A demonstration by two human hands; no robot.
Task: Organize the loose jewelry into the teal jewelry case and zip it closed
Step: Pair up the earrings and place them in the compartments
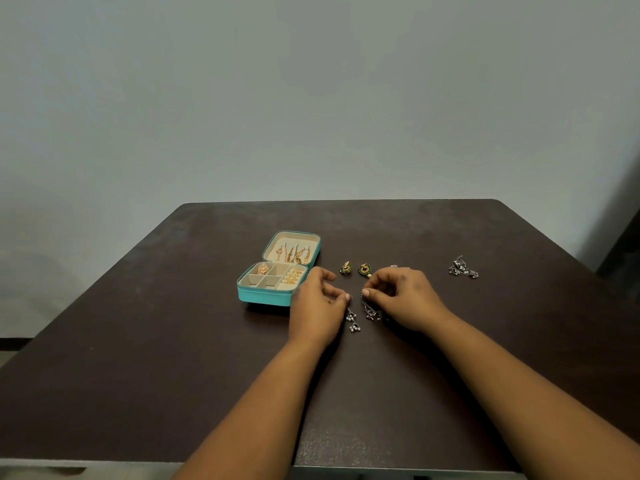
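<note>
A dark brown table (138, 358) fills the lower frame under a plain grey wall. My left hand (317, 306) and right hand (403, 297), at centre, each pinch an end of a silver beaded piece (362, 315). The teal jewelry case (277, 271) lies open just left of them. I judge I'm mid-pickup; next I must lift without tangling and find a free compartment.

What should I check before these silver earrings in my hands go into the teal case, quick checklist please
1. Teal case open, lid back: ok.
2. Free compartment in its tray: ok, front ones look empty.
3. Left hand pinches a silver earring: ok.
4. Right hand pinches the other silver earring: ok.
5. The two untangled from each other: cannot tell.
6. All loose pieces stowed: not ok, green earrings and silver cluster lie on the table.
</note>
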